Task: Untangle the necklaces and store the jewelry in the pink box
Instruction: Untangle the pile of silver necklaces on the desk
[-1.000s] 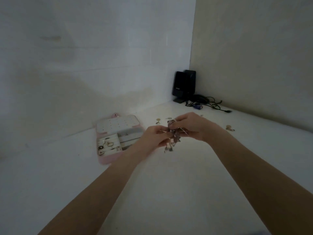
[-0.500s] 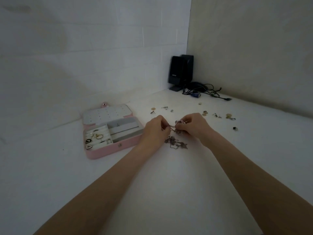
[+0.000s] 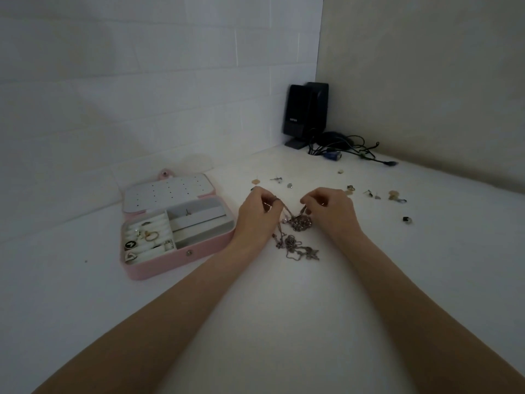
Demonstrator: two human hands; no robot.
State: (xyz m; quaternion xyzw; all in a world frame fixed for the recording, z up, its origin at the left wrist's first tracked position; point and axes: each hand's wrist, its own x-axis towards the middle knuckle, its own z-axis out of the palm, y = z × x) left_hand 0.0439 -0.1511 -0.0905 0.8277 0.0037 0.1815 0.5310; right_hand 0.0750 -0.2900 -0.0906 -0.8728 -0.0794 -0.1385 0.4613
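Note:
A tangle of silver necklaces lies on the white table, with one knotted clump just below my fingers and loose chains trailing toward me. My left hand pinches a chain at the tangle's left side. My right hand pinches another strand on the right. The pink box stands open to the left of my left hand, lid laid back. Several rings sit in its left ring rolls, and one small piece stands in the rear compartment.
Small earrings and studs lie scattered on the table beyond and to the right of my hands. Two black speakers with a bundle of cables fill the far corner. Walls close the table at the back and the right.
My hands have come down from mid-air to the table, and the tangle now rests on the surface. The hands have drawn slightly apart, stretching strands between them. The view has tilted down.

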